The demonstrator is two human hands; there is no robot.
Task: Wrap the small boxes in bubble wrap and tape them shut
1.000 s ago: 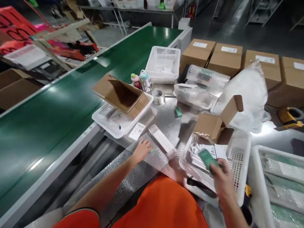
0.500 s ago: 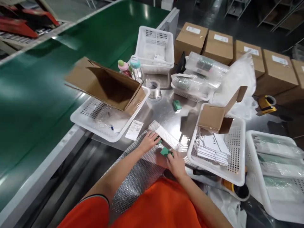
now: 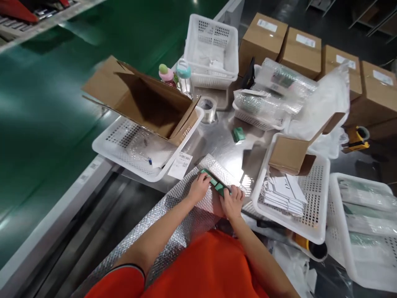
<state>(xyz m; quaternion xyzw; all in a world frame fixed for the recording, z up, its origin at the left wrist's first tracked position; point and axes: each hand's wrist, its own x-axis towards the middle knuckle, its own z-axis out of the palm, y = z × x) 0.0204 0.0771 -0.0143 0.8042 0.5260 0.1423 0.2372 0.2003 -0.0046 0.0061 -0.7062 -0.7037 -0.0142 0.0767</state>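
Small green boxes lie end to end in a row on a sheet of bubble wrap (image 3: 178, 223) at the front of the metal table. My left hand (image 3: 198, 190) grips the left green box (image 3: 213, 181), fingertips over its top. At the other end of the row, my right hand (image 3: 232, 203) has its thumb and fingers around the right green box (image 3: 220, 188). Part of each box is hidden by my fingers. Farther back on the table sits another green box (image 3: 239, 134), apart from both hands. A printed label sheet (image 3: 180, 165) lies left of the wrap.
An open carton (image 3: 149, 101) rests on a white basket (image 3: 107, 142) at left. Right of me, another basket (image 3: 322, 194) holds white paper bags (image 3: 283, 196) and a small carton (image 3: 288, 155). Behind are a tape roll (image 3: 208, 109), drink bottles (image 3: 184, 78) and wrapped packages (image 3: 282, 82).
My right hand has brought its green box into line with the left one on the bubble wrap. My left hand's fingers have drawn in on the left box. The camera view has shifted.
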